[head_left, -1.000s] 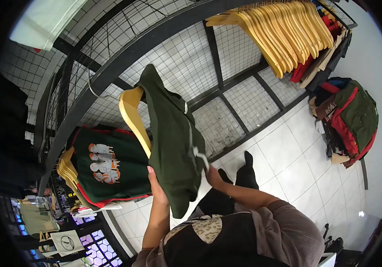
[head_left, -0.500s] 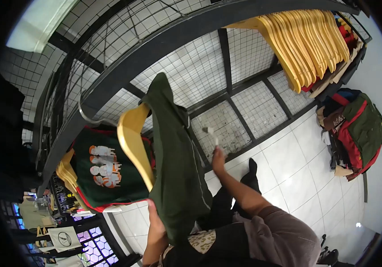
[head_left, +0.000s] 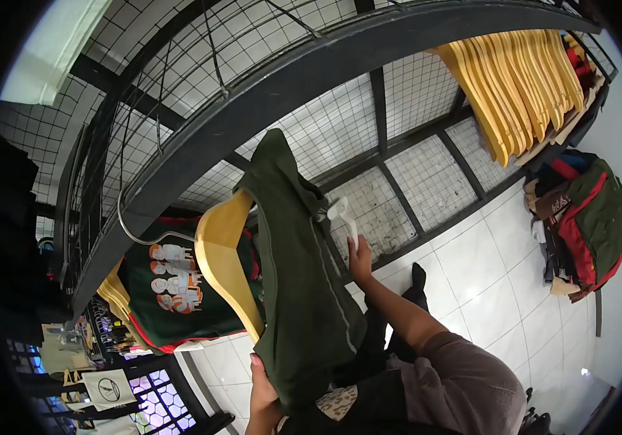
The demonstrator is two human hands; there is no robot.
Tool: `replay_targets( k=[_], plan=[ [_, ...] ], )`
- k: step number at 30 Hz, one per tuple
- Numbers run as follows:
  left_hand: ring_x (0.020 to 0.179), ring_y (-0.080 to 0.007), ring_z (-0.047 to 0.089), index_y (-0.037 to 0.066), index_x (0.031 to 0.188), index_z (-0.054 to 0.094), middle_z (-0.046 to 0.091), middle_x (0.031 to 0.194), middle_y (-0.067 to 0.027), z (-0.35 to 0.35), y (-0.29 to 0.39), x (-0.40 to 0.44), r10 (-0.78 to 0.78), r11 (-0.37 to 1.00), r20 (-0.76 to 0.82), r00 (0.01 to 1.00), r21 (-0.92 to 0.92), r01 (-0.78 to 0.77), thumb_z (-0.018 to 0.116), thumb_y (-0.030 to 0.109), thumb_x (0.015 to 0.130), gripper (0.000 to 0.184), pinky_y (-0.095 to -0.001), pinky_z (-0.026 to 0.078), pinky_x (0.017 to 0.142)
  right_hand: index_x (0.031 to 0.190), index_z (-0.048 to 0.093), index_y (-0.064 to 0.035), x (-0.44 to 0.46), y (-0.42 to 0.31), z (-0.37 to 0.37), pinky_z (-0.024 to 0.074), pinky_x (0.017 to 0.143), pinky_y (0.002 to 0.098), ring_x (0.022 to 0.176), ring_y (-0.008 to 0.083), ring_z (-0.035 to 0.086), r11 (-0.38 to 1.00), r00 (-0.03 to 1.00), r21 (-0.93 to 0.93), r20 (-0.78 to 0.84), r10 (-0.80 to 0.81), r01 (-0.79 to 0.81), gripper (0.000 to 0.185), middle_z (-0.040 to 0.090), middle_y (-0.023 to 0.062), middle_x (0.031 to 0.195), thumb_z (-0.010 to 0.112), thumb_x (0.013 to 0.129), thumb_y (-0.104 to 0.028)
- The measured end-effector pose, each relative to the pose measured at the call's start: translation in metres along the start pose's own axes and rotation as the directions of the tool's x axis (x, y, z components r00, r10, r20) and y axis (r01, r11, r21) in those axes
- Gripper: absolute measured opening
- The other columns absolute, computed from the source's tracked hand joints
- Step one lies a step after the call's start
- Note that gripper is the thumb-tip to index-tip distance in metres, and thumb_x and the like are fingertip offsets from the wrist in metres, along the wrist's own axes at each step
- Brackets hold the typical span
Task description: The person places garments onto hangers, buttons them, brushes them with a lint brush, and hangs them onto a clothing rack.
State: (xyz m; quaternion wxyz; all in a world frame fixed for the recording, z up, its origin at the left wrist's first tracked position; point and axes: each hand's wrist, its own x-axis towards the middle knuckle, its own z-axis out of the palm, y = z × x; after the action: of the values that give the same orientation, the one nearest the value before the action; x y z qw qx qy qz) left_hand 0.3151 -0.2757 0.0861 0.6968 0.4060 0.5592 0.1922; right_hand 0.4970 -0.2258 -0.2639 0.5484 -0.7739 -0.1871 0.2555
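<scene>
A dark green garment (head_left: 304, 290) with a thin pale line down it hangs on a wooden hanger (head_left: 217, 254), whose metal hook loops over the black rail. At the garment's lower edge is my left hand (head_left: 264, 388), closed on its cloth, thumb showing and the other fingers hidden behind. My right hand (head_left: 359, 259) is wrapped round the handle of a white tool (head_left: 341, 212) shaped like a lint roller. The tool's wider head is by the garment's far side; I cannot tell whether it touches.
A black rail (head_left: 253, 87) curves across above. Several wooden hangers (head_left: 517, 94) with clothes hang at the upper right. Folded clothes (head_left: 586, 217) are piled on the right. Behind the green garment hangs a printed sweatshirt (head_left: 173, 279). A tote bag (head_left: 108, 388) is at lower left.
The white tool has swung closer to the garment and shows more clearly. The hanger, garment and my left hand appear slightly further right and lower, as the view has shifted.
</scene>
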Motion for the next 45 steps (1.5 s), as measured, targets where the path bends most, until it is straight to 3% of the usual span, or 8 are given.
replay_targets(
  k=[5,13,17,22,26,29,37,45],
  plan=[
    [0.119,-0.0244,0.045,0.005,0.136,0.032,0.044,0.133,-0.0113,0.005,0.004,-0.001,-0.003,1.000,-0.057,0.998,-0.009,0.002,0.028,0.060,0.090,0.072,-0.0357,0.034,0.100,0.089,0.053,-0.0005,0.020,-0.008,0.029,0.0427,0.066,0.0463,0.079,0.0419,0.057,0.987,0.985,0.071,0.086,-0.151,0.145,0.045,0.057,0.0251,0.080,0.041,0.092,-0.044],
    [0.123,-0.0250,0.041,0.004,0.137,0.030,0.039,0.137,-0.0119,0.008,0.003,0.001,0.068,0.998,-0.058,0.996,0.002,-0.068,0.023,0.056,0.093,0.068,-0.0361,0.030,0.104,0.117,0.054,-0.0030,-0.048,0.159,-0.050,0.0453,0.087,0.0444,0.104,0.0339,0.057,0.658,0.653,-0.750,0.531,0.540,0.065,0.041,0.058,0.0208,0.114,0.038,0.089,-0.028],
    [0.124,-0.0255,0.040,0.004,0.137,0.031,0.039,0.137,-0.0122,-0.005,-0.011,0.008,0.186,0.983,0.058,0.981,-0.008,-0.185,0.022,0.054,0.094,0.066,-0.0366,0.030,0.105,0.115,0.055,-0.0042,-0.056,0.131,-0.067,0.0453,0.085,0.0443,0.101,0.0348,0.058,0.654,0.769,-0.699,0.236,0.593,-0.290,0.039,0.060,0.0203,0.109,0.033,0.093,-0.027],
    [0.122,-0.0250,0.042,0.005,0.136,0.033,0.040,0.136,-0.0120,-0.002,-0.020,0.022,0.337,0.941,0.146,0.930,-0.030,-0.336,0.023,0.054,0.094,0.066,-0.0362,0.031,0.104,0.097,0.059,0.0032,-0.085,0.102,-0.026,0.0452,0.080,0.0458,0.089,0.0396,0.059,0.996,0.998,0.081,-0.044,0.038,-0.034,0.054,0.060,0.0270,0.094,0.026,0.096,-0.040],
    [0.120,-0.0240,0.043,0.005,0.136,0.033,0.042,0.134,-0.0115,0.011,-0.017,0.023,0.222,0.965,0.114,0.968,-0.170,-0.201,0.024,0.054,0.094,0.066,-0.0355,0.033,0.102,0.097,0.059,0.0040,-0.091,0.148,-0.031,0.0481,0.072,0.0456,0.082,0.0387,0.061,0.773,0.819,-0.633,0.420,0.390,-0.044,0.047,0.060,0.0269,0.091,0.048,0.090,-0.041],
    [0.120,-0.0247,0.044,0.004,0.136,0.033,0.043,0.134,-0.0122,0.003,-0.022,0.035,0.284,0.941,0.202,0.937,-0.246,-0.232,0.025,0.054,0.094,0.066,-0.0354,0.034,0.102,0.093,0.060,0.0029,-0.078,0.117,-0.055,0.0473,0.067,0.0487,0.077,0.0398,0.061,0.840,0.861,-0.459,0.260,0.437,-0.288,0.046,0.062,0.0247,0.081,0.061,0.080,-0.042],
    [0.108,-0.0200,0.051,0.002,0.131,0.040,0.051,0.124,-0.0112,-0.006,-0.035,0.065,0.313,0.906,0.276,0.909,-0.373,-0.199,0.031,0.049,0.095,0.059,-0.0311,0.041,0.093,0.094,0.055,0.0010,-0.094,-0.119,-0.078,0.0463,0.062,0.0371,0.072,0.0371,0.060,0.911,0.937,0.270,0.077,-0.342,0.311,0.019,0.060,0.0201,0.077,0.060,0.080,-0.010],
    [0.105,-0.0190,0.053,0.003,0.129,0.042,0.053,0.120,-0.0106,-0.015,-0.029,0.082,0.307,0.925,0.207,0.929,-0.294,-0.240,0.035,0.054,0.092,0.063,-0.0298,0.042,0.090,0.102,0.052,-0.0012,-0.129,0.065,-0.066,0.0475,0.067,0.0465,0.081,0.0399,0.060,0.896,0.835,-0.270,0.522,-0.172,0.353,0.025,0.060,0.0237,0.087,0.055,0.080,-0.013]
  ],
)
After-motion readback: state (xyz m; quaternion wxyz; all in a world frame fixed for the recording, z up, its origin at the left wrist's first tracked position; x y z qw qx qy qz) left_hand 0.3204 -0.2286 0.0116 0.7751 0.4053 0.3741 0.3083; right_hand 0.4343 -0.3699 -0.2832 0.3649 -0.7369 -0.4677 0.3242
